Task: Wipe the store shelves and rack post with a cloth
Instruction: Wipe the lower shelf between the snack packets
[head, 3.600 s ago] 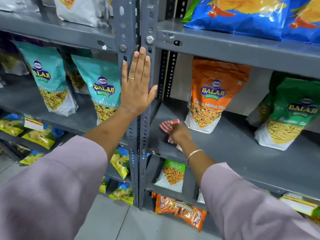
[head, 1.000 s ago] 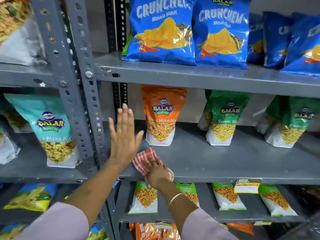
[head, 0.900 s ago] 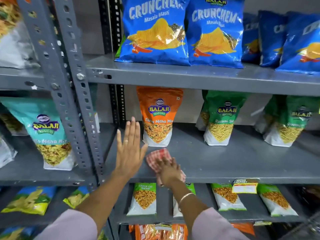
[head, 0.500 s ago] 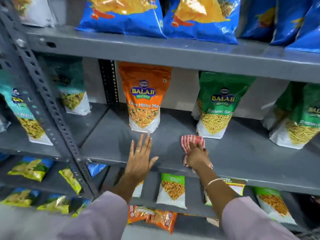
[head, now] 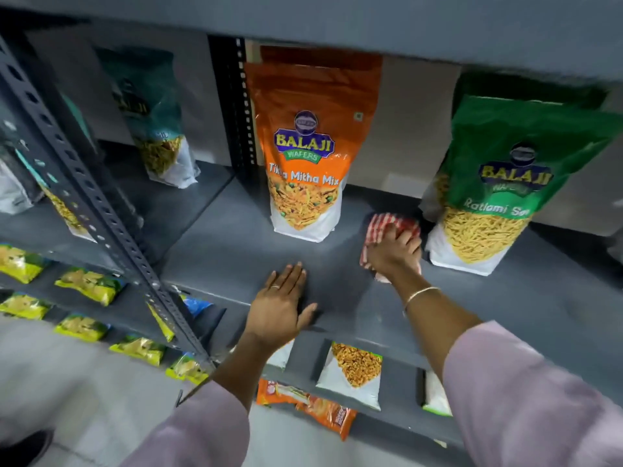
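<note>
A red-and-white checked cloth (head: 380,223) lies on the grey metal shelf (head: 229,244), pressed down under my right hand (head: 394,252) between an orange snack bag and a green one. My left hand (head: 281,308) rests flat, palm down, on the shelf's front edge, holding nothing. The perforated grey rack post (head: 84,203) slants across the left side, away from both hands.
An orange Balaji bag (head: 303,146) stands left of the cloth and a green Balaji bag (head: 499,183) right of it, close to my right hand. A teal bag (head: 158,129) stands on the neighbouring shelf. Small packets (head: 354,369) fill the lower shelves. Another shelf hangs overhead.
My right hand has slid the cloth rightward and deeper along the shelf, up to the green bag. My left hand left the post and now rests on the shelf edge. The view dropped lower.
</note>
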Tool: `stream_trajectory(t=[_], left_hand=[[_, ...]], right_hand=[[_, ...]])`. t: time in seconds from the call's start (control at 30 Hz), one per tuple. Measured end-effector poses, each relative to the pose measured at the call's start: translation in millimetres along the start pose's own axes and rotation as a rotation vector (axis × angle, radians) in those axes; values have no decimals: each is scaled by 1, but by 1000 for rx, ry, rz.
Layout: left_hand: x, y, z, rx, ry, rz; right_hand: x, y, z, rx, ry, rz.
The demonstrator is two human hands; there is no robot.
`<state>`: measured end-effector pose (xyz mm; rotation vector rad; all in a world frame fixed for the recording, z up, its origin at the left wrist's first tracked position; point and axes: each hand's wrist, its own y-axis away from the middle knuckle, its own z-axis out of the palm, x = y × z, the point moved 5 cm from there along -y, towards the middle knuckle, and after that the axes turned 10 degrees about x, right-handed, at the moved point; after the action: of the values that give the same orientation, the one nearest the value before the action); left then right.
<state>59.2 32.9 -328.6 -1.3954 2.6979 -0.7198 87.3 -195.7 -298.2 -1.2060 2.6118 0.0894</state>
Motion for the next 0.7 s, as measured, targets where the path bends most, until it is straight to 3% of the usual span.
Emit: stream_trajectory(t=[0.17, 0.27, 0.4, 0.5, 0.7], left_hand=[[-2, 0, 3, 52, 36, 25], [-2, -1, 3, 62, 19, 34], [-3, 0, 2, 60, 29, 28], [-3, -2, 0, 76, 21, 17], [2, -3, -7, 68, -6, 15]], right_hand=[[-18, -57, 8, -173, -76, -31], [-40, -71, 6, -267, -77, -252], [-59, -86, -2, -89, -158, -389], [-49, -75, 9, -206, -38, -457], [-8, -11, 13, -196, -114, -529]])
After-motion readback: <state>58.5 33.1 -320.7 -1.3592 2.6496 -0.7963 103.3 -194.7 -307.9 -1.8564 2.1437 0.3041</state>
